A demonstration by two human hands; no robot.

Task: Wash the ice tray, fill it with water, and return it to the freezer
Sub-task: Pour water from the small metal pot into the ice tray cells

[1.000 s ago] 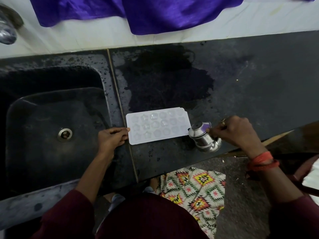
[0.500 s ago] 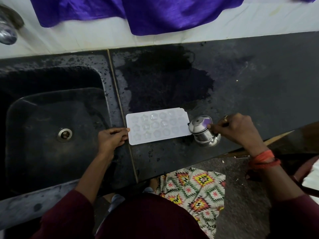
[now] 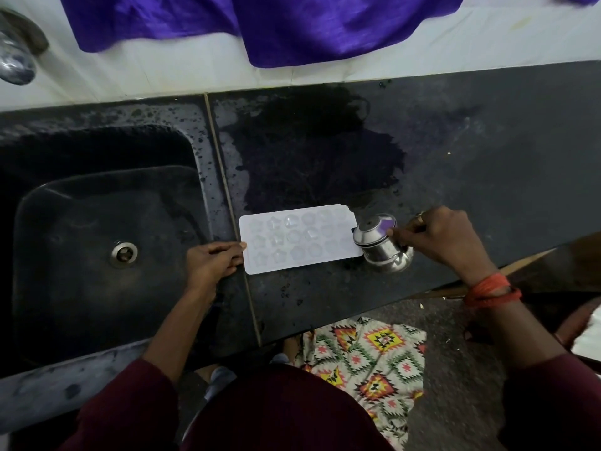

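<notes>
A white ice tray (image 3: 299, 240) with small shaped moulds lies flat on the black counter (image 3: 471, 151), just right of the sink. My left hand (image 3: 213, 260) rests against the tray's left end, fingers fairly straight. My right hand (image 3: 442, 237) grips a small steel water pot (image 3: 380, 244) by its rim. The pot is tilted over the tray's right end, its mouth facing the tray.
A black sink (image 3: 97, 242) with a steel drain (image 3: 123, 253) fills the left. A steel tap (image 3: 16, 56) sits at the top left. Purple cloth (image 3: 292, 24) hangs over the white wall behind. A wet patch darkens the counter above the tray.
My right hand has brought the steel pot up and left from the counter's front edge, over the tray's right end. My left hand and the tray stay put.
</notes>
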